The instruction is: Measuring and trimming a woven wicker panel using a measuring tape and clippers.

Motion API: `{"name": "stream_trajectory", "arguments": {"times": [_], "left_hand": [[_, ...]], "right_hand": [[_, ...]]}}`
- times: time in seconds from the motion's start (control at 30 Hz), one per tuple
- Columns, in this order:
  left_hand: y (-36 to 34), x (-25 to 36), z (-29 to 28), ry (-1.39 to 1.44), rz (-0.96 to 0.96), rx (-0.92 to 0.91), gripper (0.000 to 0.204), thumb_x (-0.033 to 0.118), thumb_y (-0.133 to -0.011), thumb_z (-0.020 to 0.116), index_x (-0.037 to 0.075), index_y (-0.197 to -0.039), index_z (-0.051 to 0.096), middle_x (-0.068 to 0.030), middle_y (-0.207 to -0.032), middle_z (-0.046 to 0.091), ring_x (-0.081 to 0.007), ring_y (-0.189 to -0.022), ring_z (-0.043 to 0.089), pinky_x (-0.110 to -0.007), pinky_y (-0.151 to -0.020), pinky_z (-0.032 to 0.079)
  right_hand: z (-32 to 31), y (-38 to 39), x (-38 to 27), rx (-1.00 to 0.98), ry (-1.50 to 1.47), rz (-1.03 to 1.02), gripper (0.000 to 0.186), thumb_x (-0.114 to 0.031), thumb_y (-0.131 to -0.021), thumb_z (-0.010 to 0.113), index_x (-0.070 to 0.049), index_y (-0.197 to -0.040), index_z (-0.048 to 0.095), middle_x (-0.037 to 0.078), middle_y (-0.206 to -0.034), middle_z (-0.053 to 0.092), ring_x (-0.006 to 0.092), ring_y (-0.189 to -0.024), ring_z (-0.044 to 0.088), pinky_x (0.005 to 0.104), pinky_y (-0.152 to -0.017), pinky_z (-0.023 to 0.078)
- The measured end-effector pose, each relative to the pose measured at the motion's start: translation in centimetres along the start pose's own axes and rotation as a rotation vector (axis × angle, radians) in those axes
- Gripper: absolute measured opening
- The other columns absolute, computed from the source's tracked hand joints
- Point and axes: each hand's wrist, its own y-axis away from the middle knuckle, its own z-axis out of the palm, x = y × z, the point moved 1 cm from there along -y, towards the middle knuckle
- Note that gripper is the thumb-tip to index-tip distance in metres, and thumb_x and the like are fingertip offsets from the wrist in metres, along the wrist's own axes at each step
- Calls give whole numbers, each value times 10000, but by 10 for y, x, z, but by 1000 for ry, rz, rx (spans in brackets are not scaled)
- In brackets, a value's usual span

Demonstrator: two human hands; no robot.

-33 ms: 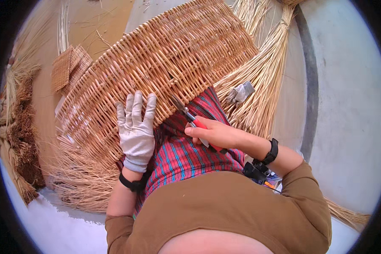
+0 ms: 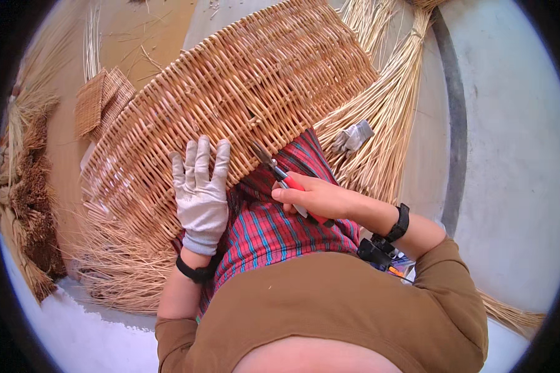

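A large woven wicker panel (image 2: 230, 93) lies across my lap, over the red and blue plaid cloth (image 2: 274, 227). My left hand (image 2: 200, 193), in a pale work glove, rests flat on the panel near its close edge, with fingers spread. My bare right hand (image 2: 311, 197) is wrapped round a pair of red-handled pruning shears (image 2: 294, 182). Their dark blades point up and left and reach the panel's near edge, just right of the gloved fingers. I cannot tell whether the blades touch a wicker end.
Bundles of long pale wicker rods (image 2: 382, 130) lie to the right, with a grey-white glove (image 2: 353, 135) on them. Small woven panels (image 2: 102, 102) sit at the far left. Darker bundled stalks (image 2: 37, 193) line the left side; loose thin rods (image 2: 127, 276) spread at the near left.
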Motion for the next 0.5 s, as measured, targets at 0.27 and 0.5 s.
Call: {"name": "stream_trajectory", "arguments": {"times": [0.27,0.5], "left_hand": [[-1,3,4,-76,5,-8,652,143,-924,558,236,-1556,426,-92,-1634,348,-272,-1529,302,-543,-1258,211],[-1,7,8,-61,39,-19,648,135,-933,535,219,-1564,412,-137,-1644,319,-293,-1541,274,-595,-1243,202]], "right_hand": [[-10,-3,-20,-93,6,88,546,-555,-1007,543,-43,-1196,546,42,-931,611,109,-704,557,285,-579,470],[-23,1,-52,-142,13,273,558,-564,-982,558,-30,-1133,611,84,-986,634,154,-795,585,309,-656,477]]}}
